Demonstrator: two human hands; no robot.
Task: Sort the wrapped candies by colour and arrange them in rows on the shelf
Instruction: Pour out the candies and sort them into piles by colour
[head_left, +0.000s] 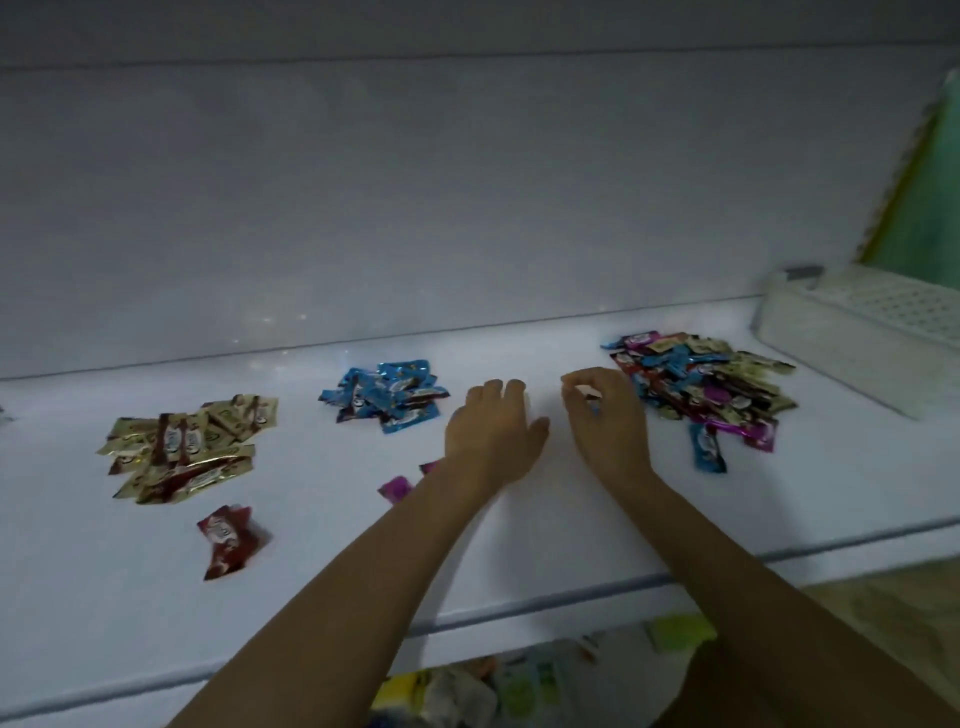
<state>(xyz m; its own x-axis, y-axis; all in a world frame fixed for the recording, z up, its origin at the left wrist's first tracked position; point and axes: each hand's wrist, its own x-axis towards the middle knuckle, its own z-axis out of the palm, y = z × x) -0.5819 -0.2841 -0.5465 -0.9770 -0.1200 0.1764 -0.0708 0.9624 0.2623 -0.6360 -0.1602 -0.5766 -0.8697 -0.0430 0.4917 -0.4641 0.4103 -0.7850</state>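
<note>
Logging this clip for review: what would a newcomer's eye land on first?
The big mixed pile of many-coloured candies at the right of the white shelf stands out first. Two sorted heaps follow: a blue pile in the middle and a gold pile at the left. The left hand and right hand are between the blue and mixed piles.

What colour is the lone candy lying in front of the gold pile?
Dark red; the lone candy shows best in head view.
</note>
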